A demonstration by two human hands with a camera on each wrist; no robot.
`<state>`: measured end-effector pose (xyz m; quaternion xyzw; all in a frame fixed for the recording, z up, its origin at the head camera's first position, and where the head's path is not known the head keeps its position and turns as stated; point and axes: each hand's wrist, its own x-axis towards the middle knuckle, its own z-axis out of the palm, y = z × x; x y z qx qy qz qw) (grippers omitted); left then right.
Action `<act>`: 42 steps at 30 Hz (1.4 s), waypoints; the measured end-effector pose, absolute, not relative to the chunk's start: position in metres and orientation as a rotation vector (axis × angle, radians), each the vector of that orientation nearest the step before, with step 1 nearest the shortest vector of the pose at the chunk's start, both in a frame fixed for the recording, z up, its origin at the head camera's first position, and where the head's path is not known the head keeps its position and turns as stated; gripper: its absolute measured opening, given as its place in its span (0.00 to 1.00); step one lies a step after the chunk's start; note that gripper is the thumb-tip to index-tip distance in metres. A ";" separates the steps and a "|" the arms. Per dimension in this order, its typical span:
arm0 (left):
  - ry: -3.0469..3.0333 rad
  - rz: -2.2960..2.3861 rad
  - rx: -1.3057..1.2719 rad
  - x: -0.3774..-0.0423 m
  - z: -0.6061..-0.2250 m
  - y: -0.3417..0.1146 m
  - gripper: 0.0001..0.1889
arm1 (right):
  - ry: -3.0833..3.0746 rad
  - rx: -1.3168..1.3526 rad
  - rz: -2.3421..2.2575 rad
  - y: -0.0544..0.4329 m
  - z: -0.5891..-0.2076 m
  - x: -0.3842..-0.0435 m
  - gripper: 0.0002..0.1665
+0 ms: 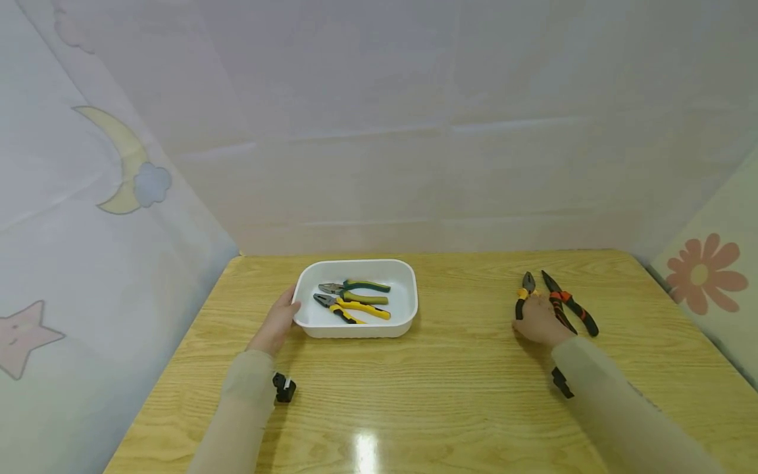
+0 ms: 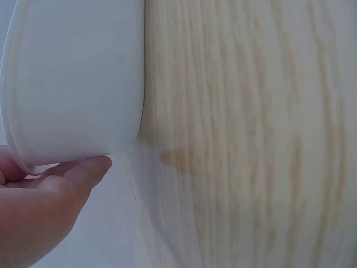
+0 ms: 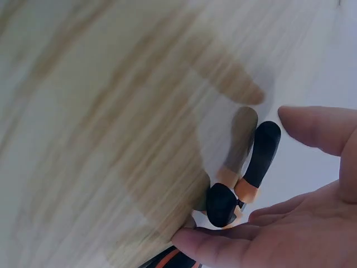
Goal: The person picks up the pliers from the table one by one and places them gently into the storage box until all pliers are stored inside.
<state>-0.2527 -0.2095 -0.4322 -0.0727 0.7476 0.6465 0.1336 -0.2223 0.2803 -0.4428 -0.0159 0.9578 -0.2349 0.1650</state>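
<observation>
My left hand (image 1: pixel 278 322) holds the left end of a white tray (image 1: pixel 355 332), its fingers along the outer wall (image 2: pixel 83 72) at the rim. Inside the tray lie combination pliers with green handles (image 1: pixel 366 299) and combination pliers with yellow and black handles (image 1: pixel 368 309). At the right, my right hand (image 1: pixel 537 321) reaches down over combination pliers with black and yellow handles (image 1: pixel 528 283). Thumb and fingers (image 3: pixel 312 128) are spread on either side of the black handles (image 3: pixel 265 153). Long-nose pliers with black and red handles (image 1: pixel 571 303) lie just right of that hand.
The wooden table (image 1: pixel 450 382) ends at a pale back wall (image 1: pixel 379 191). Printed side walls (image 1: pixel 65 250) flank it left and right. A black wrist mount (image 1: pixel 284 388) sits by the left sleeve, another (image 1: pixel 561 383) by the right sleeve.
</observation>
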 end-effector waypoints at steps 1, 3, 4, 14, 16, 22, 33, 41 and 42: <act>2.166 1.875 -0.208 -0.253 -0.432 -0.210 0.28 | 2.728 -0.044 -0.673 0.281 -0.444 -0.223 0.42; 2.164 1.874 -0.208 -0.252 -0.432 -0.210 0.28 | 2.723 -0.020 -0.678 0.281 -0.445 -0.223 0.45; 2.165 1.873 -0.207 -0.252 -0.432 -0.210 0.28 | 2.714 0.003 -0.681 0.281 -0.446 -0.223 0.48; 2.169 1.903 -0.176 -0.252 -0.434 -0.212 0.28 | 2.733 0.135 -0.519 0.271 -0.451 -0.228 0.45; 2.172 1.905 -0.173 -0.252 -0.434 -0.213 0.28 | 2.739 0.134 -0.511 0.270 -0.450 -0.229 0.43; 2.182 1.896 -0.181 -0.251 -0.434 -0.214 0.28 | 2.766 0.127 -0.562 0.272 -0.447 -0.230 0.40; 2.177 1.879 -0.185 -0.252 -0.434 -0.217 0.27 | 2.845 0.133 -0.597 0.275 -0.450 -0.228 0.25; 2.176 1.883 -0.170 -0.254 -0.436 -0.214 0.28 | 2.860 -0.011 -0.774 0.286 -0.452 -0.230 0.20; 2.178 1.880 -0.170 -0.254 -0.435 -0.214 0.28 | 2.814 0.021 -0.851 0.286 -0.450 -0.230 0.19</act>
